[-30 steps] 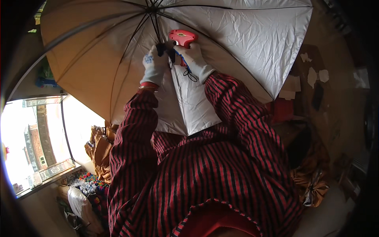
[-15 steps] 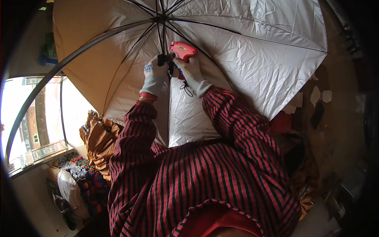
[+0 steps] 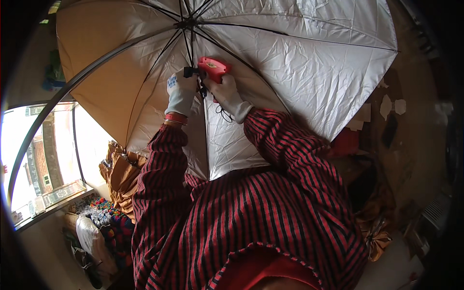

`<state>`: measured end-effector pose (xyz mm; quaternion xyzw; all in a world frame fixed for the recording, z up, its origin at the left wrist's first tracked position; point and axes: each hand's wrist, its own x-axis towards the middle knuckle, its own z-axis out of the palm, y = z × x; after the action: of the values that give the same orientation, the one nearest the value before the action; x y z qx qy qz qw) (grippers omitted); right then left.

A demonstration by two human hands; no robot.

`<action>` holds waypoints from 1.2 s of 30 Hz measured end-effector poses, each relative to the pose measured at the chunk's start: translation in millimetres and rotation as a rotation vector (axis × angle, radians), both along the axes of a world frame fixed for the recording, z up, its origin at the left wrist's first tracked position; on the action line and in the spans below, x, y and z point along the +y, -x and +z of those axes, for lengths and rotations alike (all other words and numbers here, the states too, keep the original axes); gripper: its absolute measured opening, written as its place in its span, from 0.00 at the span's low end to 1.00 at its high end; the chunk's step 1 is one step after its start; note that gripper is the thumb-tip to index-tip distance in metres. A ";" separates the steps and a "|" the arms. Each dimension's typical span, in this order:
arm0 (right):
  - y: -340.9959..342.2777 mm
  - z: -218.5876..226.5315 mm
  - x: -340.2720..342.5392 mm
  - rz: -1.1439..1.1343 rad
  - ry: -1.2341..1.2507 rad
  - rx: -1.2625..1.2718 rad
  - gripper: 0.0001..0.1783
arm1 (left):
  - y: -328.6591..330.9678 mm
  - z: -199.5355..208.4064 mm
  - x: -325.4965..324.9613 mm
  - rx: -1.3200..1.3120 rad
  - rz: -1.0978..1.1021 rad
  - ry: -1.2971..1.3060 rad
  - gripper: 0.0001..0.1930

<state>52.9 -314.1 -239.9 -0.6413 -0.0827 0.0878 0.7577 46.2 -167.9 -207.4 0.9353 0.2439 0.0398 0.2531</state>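
Note:
An opened umbrella [image 3: 295, 92] with a silvery lining spreads before me, its dark ribs meeting at a hub [image 3: 185, 23] near the top. My left hand [image 3: 180, 94], in a white glove, is closed around a black fitting [image 3: 190, 72] on the umbrella's shaft. In my gloved right hand [image 3: 226, 94] is a red tagging gun [image 3: 215, 66], gripped by its handle. Its front end lies close to the black fitting and the left fingers; whether they touch is hidden. A thin black cord loop [image 3: 224, 114] dangles below the right hand.
A bright window [image 3: 53, 150] with a sill is at the left. Folded brown umbrellas [image 3: 117, 174] stand below it, beside colourful bundled fabric [image 3: 104, 212] and a white plastic-wrapped bundle [image 3: 92, 239]. More brown folded fabric [image 3: 378, 241] lies at the lower right.
The tagging gun and my right hand have moved left and slightly down, nearer the black fitting. My left hand and the umbrella hub have shifted a little left in view.

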 end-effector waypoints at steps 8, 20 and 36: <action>-4.3 -0.5 -1.8 0.136 -0.192 0.242 0.10 | -0.5 -10.5 4.7 -0.098 0.006 0.138 0.14; -5.1 -14.0 -8.7 0.148 -0.428 0.296 0.12 | 7.6 -11.6 2.5 -0.196 -0.032 0.150 0.11; -22.0 -26.1 -2.7 0.384 -0.364 0.350 0.20 | 21.0 2.0 13.5 -0.161 -0.029 0.349 0.11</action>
<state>74.8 -316.8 -266.1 -0.4429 -0.0853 0.3220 0.8324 25.2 -154.4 -205.5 0.8745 0.2124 0.0680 0.4308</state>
